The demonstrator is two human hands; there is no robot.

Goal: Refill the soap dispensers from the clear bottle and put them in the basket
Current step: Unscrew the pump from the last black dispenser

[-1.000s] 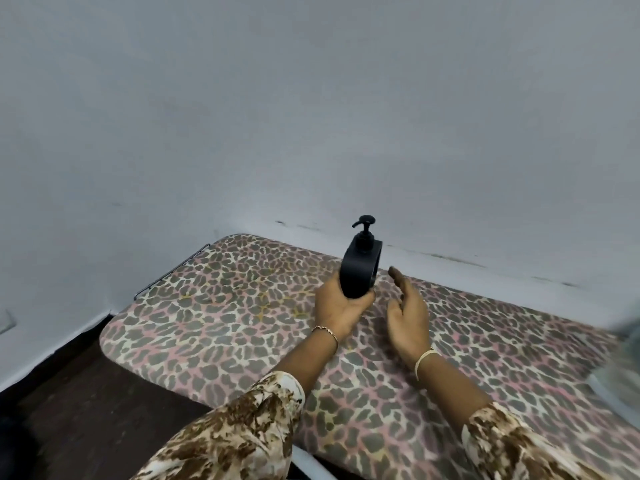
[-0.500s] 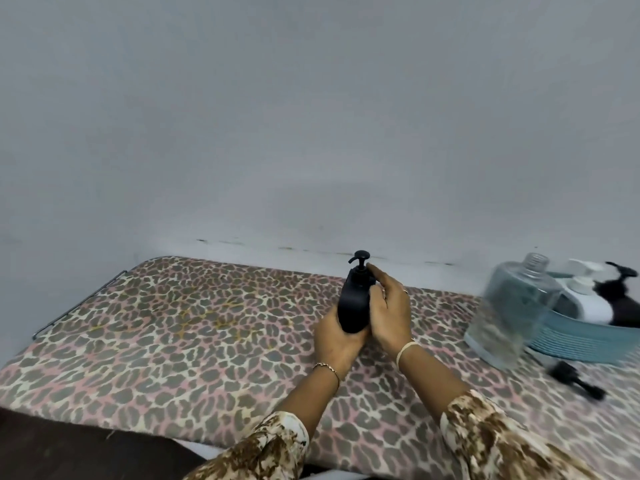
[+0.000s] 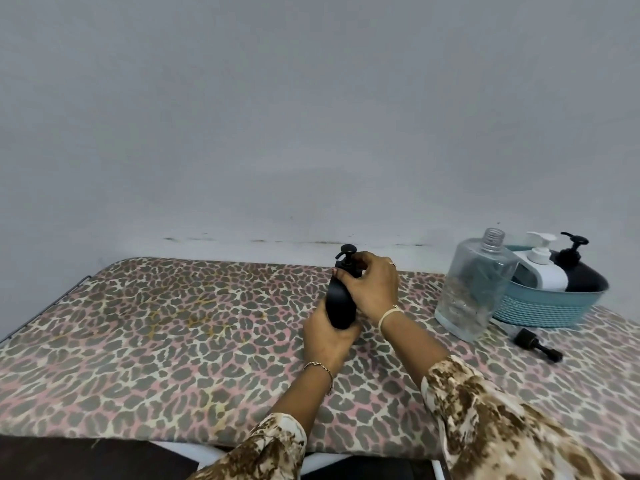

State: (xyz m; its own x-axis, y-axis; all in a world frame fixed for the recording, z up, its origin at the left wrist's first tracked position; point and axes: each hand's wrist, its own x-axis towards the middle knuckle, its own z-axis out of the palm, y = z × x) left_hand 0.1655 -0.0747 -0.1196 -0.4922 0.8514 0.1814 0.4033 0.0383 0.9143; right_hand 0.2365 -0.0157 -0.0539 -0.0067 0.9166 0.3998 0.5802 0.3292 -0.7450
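My left hand [image 3: 329,341] grips the lower body of a black soap dispenser [image 3: 341,303], held upright over the leopard-print table [image 3: 173,323]. My right hand [image 3: 374,289] curls round its neck just under the black pump head. To the right stands the clear bottle [image 3: 474,289], uncapped, with clear liquid inside. Behind it a teal basket [image 3: 550,306] holds a white dispenser [image 3: 543,271] and a black dispenser [image 3: 581,271].
A loose black pump cap [image 3: 536,344] lies on the table in front of the basket. A grey wall [image 3: 311,133] rises directly behind the table. The table's left edge has a thin metal rail [image 3: 45,310]. Dark floor shows at the lower left.
My right hand went from open beside the dispenser to gripping its neck. The camera turned right, bringing the clear bottle, basket and loose pump into view.
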